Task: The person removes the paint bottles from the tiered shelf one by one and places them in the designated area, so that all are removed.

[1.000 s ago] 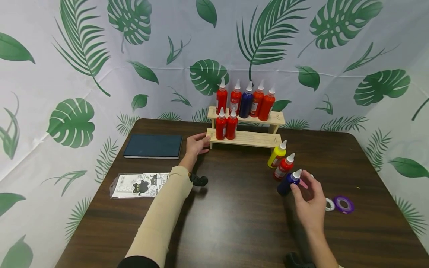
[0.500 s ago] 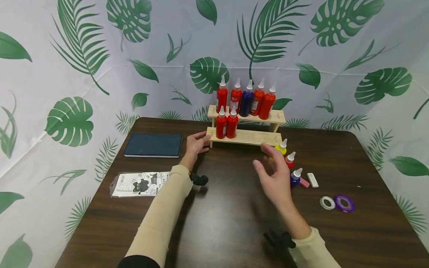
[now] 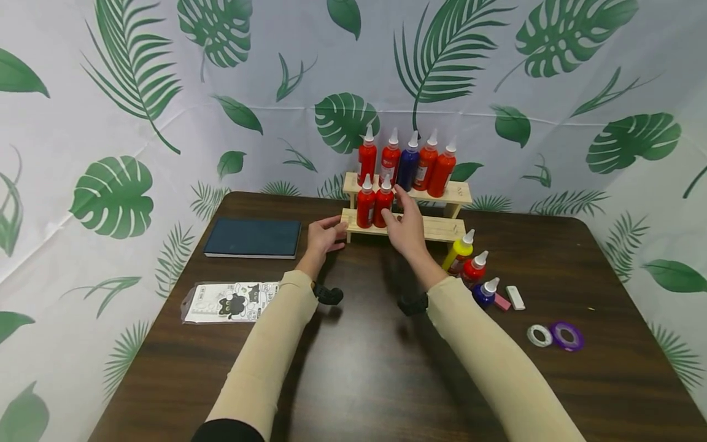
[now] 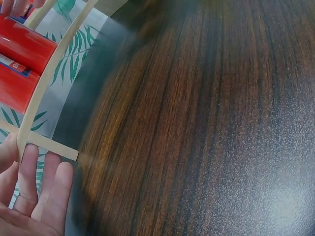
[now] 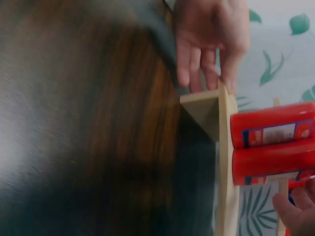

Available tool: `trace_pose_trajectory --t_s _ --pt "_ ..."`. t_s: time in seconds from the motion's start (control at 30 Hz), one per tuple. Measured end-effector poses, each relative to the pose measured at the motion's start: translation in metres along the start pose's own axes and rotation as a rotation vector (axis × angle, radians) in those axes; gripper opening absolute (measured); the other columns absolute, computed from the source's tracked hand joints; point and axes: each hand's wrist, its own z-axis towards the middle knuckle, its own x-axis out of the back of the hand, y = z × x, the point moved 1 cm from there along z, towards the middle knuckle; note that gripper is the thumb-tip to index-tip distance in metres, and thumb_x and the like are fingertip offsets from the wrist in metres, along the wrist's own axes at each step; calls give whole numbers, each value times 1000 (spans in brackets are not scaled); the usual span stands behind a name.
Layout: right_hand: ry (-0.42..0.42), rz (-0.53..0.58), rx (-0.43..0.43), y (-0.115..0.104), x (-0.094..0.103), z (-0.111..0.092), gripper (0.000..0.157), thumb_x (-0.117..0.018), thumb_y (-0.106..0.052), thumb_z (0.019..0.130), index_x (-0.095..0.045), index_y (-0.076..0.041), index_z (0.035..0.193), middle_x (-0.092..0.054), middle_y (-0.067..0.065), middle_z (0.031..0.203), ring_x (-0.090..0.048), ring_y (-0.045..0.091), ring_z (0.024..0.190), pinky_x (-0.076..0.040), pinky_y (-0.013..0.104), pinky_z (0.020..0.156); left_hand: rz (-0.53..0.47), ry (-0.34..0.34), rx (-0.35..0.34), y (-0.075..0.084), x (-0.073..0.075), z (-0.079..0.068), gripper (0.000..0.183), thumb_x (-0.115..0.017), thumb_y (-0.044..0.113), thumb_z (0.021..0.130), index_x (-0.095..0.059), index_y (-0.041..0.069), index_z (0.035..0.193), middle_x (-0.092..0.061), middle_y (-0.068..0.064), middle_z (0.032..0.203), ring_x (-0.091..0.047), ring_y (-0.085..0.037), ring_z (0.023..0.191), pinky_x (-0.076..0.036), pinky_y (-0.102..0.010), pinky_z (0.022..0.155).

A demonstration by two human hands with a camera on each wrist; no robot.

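Observation:
A two-tier wooden rack [image 3: 436, 228] stands at the back of the table. Its lower shelf bears two red squeeze bottles [image 3: 365, 207] with white pointed nozzles. My left hand [image 3: 324, 238] pinches the left end of that shelf, thumb above and fingers below, as the right wrist view shows. My right hand [image 3: 407, 228] is at the right side of the second red squeeze bottle [image 5: 270, 164], its thumb and index finger spread beside it. Both hands appear in the left wrist view, the left hand [image 4: 34, 196] at the shelf's end, fingertips of the right at the top corner.
On the upper tier stand several red bottles [image 3: 425, 169] and a blue one [image 3: 408, 169]. Yellow [image 3: 458, 253], red [image 3: 472, 270] and blue [image 3: 483, 296] bottles stand at right, near erasers [image 3: 515, 298] and tape rolls [image 3: 567, 336]. A dark notebook [image 3: 253, 237] and a cat-print packet [image 3: 232, 302] lie left.
My right hand has let go of the blue bottle at right and moved left to the red bottles on the lower shelf. The left hand stays on the rack.

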Motion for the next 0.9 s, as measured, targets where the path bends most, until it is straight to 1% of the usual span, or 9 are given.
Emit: trace_pose_trajectory --t_s 0.17,0.3,0.37,0.47,0.6,0.77,0.9 --pt "-10 -90 -19 0 -6 13 59 -58 -14 95 -34 -14 149 -42 13 144 -39 28 133 -32 45 111 -10 -7 -3 1 -1 -1 38 -70 21 89 -64 12 125 -69 -10 107 -69 -24 94 -59 -31 68" --pt "-11 -86 -67 2 -11 16 56 -57 -16 96 -35 -16 148 -41 11 146 -38 27 135 -30 46 113 -17 -18 0 2 -1 -1 36 -70 21 89 -65 12 123 -69 -11 109 -68 -26 96 -59 -32 69" --pt "-4 -79 -72 4 -13 17 54 -55 -17 97 -36 -16 148 -40 10 147 -37 27 135 -29 46 113 -18 -18 -2 2 0 0 37 -70 21 88 -65 12 123 -69 -11 109 -68 -25 96 -59 -31 68" --pt "10 -69 -63 6 -15 17 52 -54 -18 98 -37 -15 147 -42 10 146 -41 26 133 -34 44 110 -14 -14 -4 0 0 2 38 -70 21 88 -64 11 125 -69 -11 109 -69 -24 94 -59 -30 67" --pt "32 -47 -40 10 -16 14 51 -54 -17 98 -38 -14 146 -45 10 143 -46 26 125 -44 43 103 -11 -16 1 -2 0 4 39 -70 22 88 -64 12 125 -69 -10 108 -69 -21 91 -59 -30 68" --pt "48 10 -30 12 -14 7 50 -54 -15 98 -38 -15 146 -44 10 142 -47 26 124 -45 45 101 -26 -7 7 -1 0 1 35 -71 22 88 -67 14 121 -70 -9 107 -69 -20 89 -59 -31 68" --pt "62 49 -27 13 -9 -4 51 -55 -14 98 -39 -15 146 -46 11 138 -47 27 126 -46 45 101 -27 9 -6 1 0 -2 34 -71 21 87 -67 13 120 -69 -9 108 -69 -21 88 -59 -31 67"
